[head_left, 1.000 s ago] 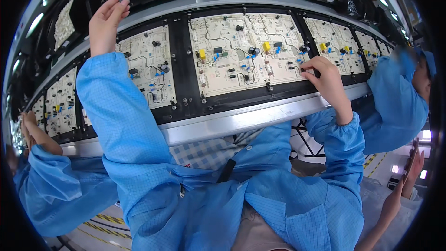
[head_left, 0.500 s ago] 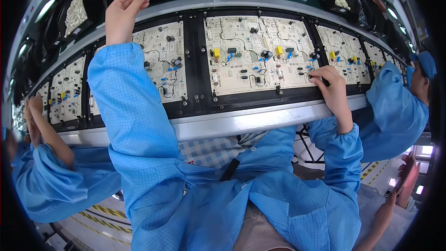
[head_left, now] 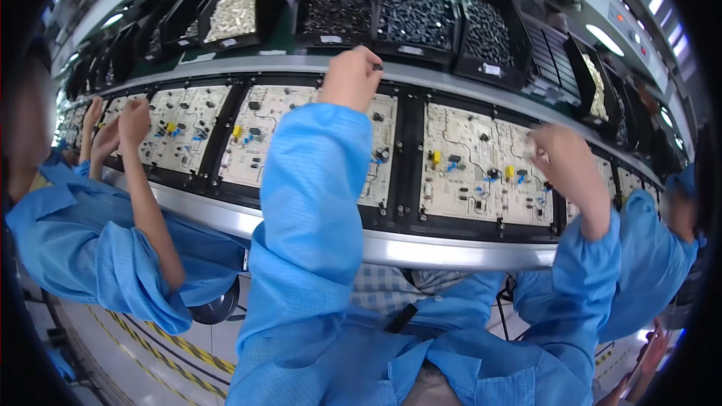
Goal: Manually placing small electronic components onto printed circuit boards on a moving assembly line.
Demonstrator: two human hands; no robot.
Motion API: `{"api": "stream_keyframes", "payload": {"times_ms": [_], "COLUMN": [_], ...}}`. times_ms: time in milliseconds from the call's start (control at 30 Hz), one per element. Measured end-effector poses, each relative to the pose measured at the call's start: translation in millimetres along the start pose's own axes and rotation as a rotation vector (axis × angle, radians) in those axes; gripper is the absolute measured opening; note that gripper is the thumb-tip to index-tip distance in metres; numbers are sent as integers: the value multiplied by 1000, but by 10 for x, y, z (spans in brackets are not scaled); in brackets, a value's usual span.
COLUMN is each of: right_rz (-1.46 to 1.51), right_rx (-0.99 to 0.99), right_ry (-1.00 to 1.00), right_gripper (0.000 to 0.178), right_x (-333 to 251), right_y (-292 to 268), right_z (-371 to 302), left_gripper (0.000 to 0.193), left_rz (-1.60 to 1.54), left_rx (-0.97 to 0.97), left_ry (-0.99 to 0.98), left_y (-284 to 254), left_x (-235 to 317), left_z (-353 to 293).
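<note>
My left hand is raised above the far edge of the black frames, in front of the parts bins. Its thumb and fingers pinch a small black component. My right hand, smeared by motion, hovers over the upper right part of a cream circuit board. Whether its fingers hold anything is not clear. That board carries yellow, blue and black components and sits in a black frame. My left sleeve partly covers another populated circuit board.
Beyond the boards stand black bins of black components and a bin of white parts. A metal rail runs along the near side. Co-workers in blue, one at the left and one at the right, sit close by.
The view has shifted, showing more of the bins. My left hand has come back from the bins with the black component. My right hand has moved from the board's lower edge to its upper right.
</note>
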State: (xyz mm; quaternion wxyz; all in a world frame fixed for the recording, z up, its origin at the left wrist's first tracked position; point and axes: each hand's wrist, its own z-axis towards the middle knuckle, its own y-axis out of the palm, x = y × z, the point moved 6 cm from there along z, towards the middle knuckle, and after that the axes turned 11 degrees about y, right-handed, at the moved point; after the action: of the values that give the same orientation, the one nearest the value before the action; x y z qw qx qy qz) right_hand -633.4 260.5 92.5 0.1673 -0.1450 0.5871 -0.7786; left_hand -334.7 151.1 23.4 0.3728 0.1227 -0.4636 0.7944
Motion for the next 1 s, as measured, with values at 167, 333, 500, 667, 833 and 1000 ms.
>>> {"api": "stream_keyframes", "payload": {"times_ms": [167,333,500,667,833,1000], "right_rz": [256,-290,-353,-225,517,693], "right_rx": [182,39,11,112,97,45], "right_ry": [-408,-215,-264,-247,-593,-730], "right_gripper": [15,14,12,12,15,18], "right_x": [-1321,-1539,-1707,-1638,-3357,-4918], "right_y": [383,1327,1410,1209,469,298], "right_z": [2276,3471,3449,3461,3414,3627], "left_gripper": [17,13,5,17,21,26], "left_rz": [486,540,652,393,155,-31], "left_rx": [-40,111,171,18,148,390], "left_ry": [-75,-346,-246,-166,-244,-227], "left_y": [71,281,-264,-851,-855,-618], "left_x": [38,93,468,573,106,-63], "left_z": [-125,-113,-517,-1189,-1438,-1332]}}
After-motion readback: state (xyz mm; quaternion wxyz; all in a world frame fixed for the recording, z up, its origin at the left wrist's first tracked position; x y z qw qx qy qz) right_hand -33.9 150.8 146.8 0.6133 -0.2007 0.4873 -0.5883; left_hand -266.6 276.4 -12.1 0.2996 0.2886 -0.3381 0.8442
